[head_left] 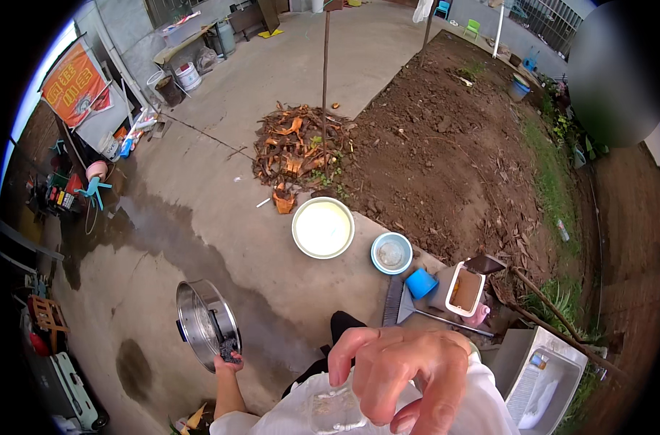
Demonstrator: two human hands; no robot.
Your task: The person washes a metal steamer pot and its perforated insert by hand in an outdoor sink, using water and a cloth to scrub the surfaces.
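Observation:
At the lower left, a shiny steel pot (194, 308) with dark handles is tilted so that its inside shows. My left hand (228, 364) is closed at its near rim, around a dark grey, wiry scouring pad (230, 349). Whether those fingers also grip the rim itself I cannot tell. Close to the camera hangs my right hand (402, 366), its fingers bent but apart, with nothing seen in them. Further ahead on the concrete stands a large white basin (296, 230) of pale liquid. Beside it is a smaller light-blue basin (374, 255).
Right of my feet lie a broom (392, 301), a blue bucket (421, 283) and an open white bin (446, 290). A washboard sink (573, 362) stands at the lower right. Wood scraps (297, 141) are heaped around a pole, next to a soil bed (446, 145). Wet patches mark the concrete.

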